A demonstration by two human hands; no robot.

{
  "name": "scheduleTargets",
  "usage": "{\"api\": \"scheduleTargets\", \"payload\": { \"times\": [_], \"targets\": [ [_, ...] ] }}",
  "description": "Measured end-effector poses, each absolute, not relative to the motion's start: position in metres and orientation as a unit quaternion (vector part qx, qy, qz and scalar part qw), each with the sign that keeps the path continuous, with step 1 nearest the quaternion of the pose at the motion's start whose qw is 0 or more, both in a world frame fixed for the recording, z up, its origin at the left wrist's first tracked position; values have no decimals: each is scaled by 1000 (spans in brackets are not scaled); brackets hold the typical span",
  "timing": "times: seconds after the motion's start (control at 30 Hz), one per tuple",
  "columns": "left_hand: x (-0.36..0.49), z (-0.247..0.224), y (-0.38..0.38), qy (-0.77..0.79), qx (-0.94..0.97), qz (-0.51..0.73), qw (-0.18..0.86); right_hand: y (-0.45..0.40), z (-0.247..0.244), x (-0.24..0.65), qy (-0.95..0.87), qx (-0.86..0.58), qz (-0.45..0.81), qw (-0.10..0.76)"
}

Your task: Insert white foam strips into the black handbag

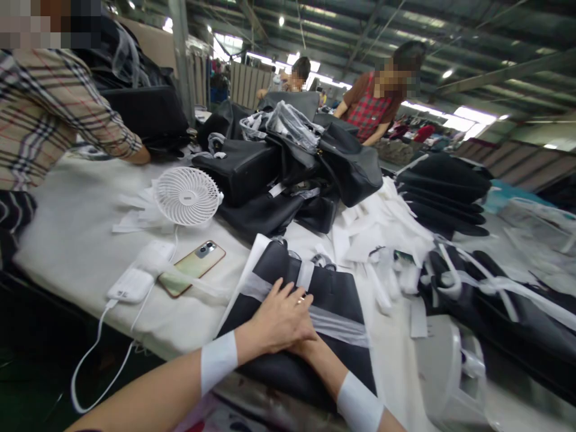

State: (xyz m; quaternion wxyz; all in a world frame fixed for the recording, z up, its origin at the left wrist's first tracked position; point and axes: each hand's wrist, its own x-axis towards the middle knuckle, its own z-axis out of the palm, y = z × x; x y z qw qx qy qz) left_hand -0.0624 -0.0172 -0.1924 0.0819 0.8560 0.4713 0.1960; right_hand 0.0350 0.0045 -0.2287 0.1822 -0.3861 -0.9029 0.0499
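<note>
A flat black handbag [333, 288] lies at the table's near edge, with strips of translucent wrapping [339, 327] across it. My left hand [281, 315] rests on the bag, fingers stretched out and a ring on one of them. Beneath it, crossing at the wrist, is my right hand [306, 341]; its fingers are mostly hidden by the left. Both forearms have a white band around them. Near the bag's top edge, parts wrapped in clear plastic [323, 260] show. A white sheet [252, 255] sticks out along the bag's left side.
A white fan [188, 197], a phone [193, 268] and a white power bank [130, 283] with a cable sit left. Black bags [243, 171] are heaped behind; white scraps [373, 225] and a tape dispenser-like object [438, 366] lie right. Co-workers [373, 111] stand across and at left [58, 114].
</note>
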Motion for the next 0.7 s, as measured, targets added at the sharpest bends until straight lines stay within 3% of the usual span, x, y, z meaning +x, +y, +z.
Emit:
{"api": "scheduleTargets", "payload": {
  "times": [0.13,0.2,0.3,0.37,0.47,0.7],
  "targets": [
    [-87,-231,-26,456,871,166,78,-6,-219,62,-920,-350,95,152],
    [-93,-239,-34,431,887,160,34,-15,-204,97,-899,-369,153,182],
    [-91,-244,-42,421,894,155,-25,-41,-181,165,-752,-566,162,296],
    [-88,-245,-45,427,891,151,-39,-65,-178,203,-623,-713,112,301],
    [-84,-244,-46,431,889,144,-54,-102,-195,227,-545,-778,143,278],
    [-88,-264,-37,383,872,223,-206,-136,-248,220,-424,-809,168,371]
  ]
}}
